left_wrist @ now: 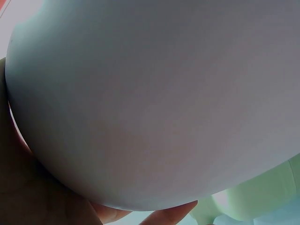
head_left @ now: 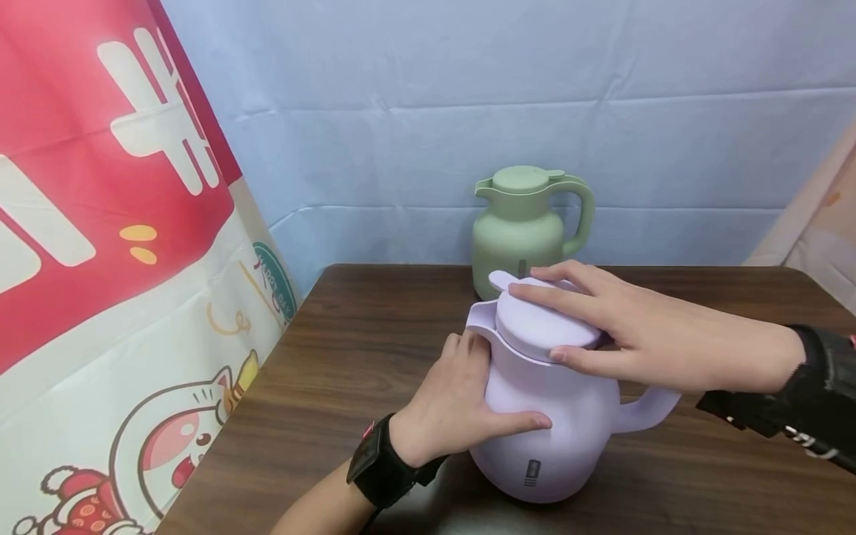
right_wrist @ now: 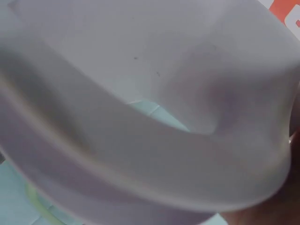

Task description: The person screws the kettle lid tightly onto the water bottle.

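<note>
A lilac thermos jug (head_left: 548, 438) is at the table's front, its handle (head_left: 645, 412) to the right and its spout (head_left: 480, 316) to the left. My left hand (head_left: 458, 401) grips the jug's body from the left, thumb across the front and fingertips round the far side. On top, my right hand (head_left: 642, 327) holds the round lid (head_left: 545, 319), with the thumb on its near edge and fingers across it. The lid's small tab (head_left: 501, 280) points towards the far left, near the spout. In the left wrist view the jug's body (left_wrist: 154, 103) fills most of the picture.
A similar green thermos jug (head_left: 518, 238) stands at the back edge of the brown wooden table (head_left: 354, 342), its handle to the right. Behind hangs a pale blue cloth (head_left: 401, 134). A printed red and white cloth (head_left: 167, 297) hangs along the left side.
</note>
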`<state>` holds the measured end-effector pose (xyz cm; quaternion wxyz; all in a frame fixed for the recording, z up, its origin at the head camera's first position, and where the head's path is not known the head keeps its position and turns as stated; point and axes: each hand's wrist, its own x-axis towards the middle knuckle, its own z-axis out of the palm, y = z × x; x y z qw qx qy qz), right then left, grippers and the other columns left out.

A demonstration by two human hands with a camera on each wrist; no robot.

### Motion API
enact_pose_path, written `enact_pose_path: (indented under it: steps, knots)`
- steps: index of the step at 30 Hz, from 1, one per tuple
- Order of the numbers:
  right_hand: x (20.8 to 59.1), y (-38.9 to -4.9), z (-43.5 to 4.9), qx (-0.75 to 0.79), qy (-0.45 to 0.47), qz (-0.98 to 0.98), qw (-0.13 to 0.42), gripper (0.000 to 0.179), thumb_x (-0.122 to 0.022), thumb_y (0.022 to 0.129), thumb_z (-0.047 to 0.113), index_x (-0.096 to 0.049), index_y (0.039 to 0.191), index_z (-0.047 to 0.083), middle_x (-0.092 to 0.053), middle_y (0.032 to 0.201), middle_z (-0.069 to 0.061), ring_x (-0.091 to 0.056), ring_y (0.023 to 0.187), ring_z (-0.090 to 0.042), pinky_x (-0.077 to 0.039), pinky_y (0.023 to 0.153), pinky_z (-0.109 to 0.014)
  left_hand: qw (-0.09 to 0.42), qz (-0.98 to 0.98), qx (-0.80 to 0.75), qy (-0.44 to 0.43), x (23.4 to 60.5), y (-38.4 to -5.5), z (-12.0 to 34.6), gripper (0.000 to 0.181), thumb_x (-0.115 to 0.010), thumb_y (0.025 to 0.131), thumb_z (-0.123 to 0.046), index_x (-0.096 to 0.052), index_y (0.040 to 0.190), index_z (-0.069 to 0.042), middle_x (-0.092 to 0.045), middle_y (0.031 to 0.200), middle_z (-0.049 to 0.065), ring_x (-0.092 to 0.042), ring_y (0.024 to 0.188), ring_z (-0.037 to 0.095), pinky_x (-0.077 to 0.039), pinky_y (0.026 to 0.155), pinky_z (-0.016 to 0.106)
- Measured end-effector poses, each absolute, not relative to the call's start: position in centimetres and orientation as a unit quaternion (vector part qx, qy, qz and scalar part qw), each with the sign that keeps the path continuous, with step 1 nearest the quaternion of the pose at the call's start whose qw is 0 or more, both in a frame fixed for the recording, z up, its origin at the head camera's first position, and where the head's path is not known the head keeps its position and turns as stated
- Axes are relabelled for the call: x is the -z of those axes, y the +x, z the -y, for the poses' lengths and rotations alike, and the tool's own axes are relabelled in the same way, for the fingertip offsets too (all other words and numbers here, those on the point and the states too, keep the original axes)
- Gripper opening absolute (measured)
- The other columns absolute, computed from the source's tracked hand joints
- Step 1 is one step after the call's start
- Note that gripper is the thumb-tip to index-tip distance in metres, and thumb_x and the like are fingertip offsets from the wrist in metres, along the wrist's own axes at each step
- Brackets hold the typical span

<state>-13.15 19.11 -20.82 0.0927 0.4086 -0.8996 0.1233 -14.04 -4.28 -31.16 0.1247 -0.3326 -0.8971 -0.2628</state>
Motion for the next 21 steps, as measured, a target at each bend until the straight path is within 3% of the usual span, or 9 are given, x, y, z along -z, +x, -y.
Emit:
enact_pose_path:
  steps: [4, 9, 15, 21]
  knots:
    - [21.02, -13.23, -18.83, -0.105, 0.405, 0.897, 0.145, 0.066, -0.066, 0.087, 0.044, -0.036, 0.146, 0.036, -0.043, 0.133, 0.004, -0.046, 0.114, -0.014, -0.043, 0.087, -0.040, 0.125, 0.897, 0.261, -0.334, 31.12, -14.10, 4.33, 0.112, -0.069, 0.066, -0.071, -0.017, 0.148, -0.015, -0.040, 0.131, -0.002, -0.041, 0.099, 0.016, -0.039, 0.080, 0.023]
    - [21.25, -13.30, -18.65, -0.086, 0.412, 0.886, 0.196, 0.067, -0.068, 0.083, 0.048, -0.043, 0.143, 0.031, -0.047, 0.128, 0.002, -0.044, 0.118, -0.022, -0.038, 0.092, -0.047, 0.119, 0.899, 0.259, -0.333, 31.07, -14.24, 4.20, 0.113, -0.069, 0.066, -0.072, -0.016, 0.149, -0.016, -0.039, 0.133, -0.002, -0.040, 0.099, 0.015, -0.039, 0.080, 0.024]
    - [21.41, -13.19, -19.04, -0.077, 0.397, 0.891, 0.208, 0.072, -0.069, 0.080, 0.053, -0.043, 0.143, 0.031, -0.048, 0.124, 0.000, -0.040, 0.125, -0.031, -0.034, 0.094, -0.052, 0.120, 0.900, 0.262, -0.328, 31.20, -14.20, 4.18, 0.111, -0.069, 0.065, -0.072, -0.019, 0.148, -0.016, -0.041, 0.130, -0.004, -0.041, 0.098, 0.016, -0.039, 0.079, 0.024]
    - [21.46, -13.12, -19.52, -0.081, 0.389, 0.893, 0.211, 0.072, -0.071, 0.078, 0.052, -0.044, 0.142, 0.030, -0.047, 0.123, 0.002, -0.038, 0.128, -0.031, -0.034, 0.094, -0.052, 0.119, 0.900, 0.263, -0.325, 31.17, -14.21, 4.23, 0.111, -0.069, 0.065, -0.072, -0.019, 0.148, -0.017, -0.041, 0.130, -0.004, -0.041, 0.098, 0.015, -0.039, 0.079, 0.024]
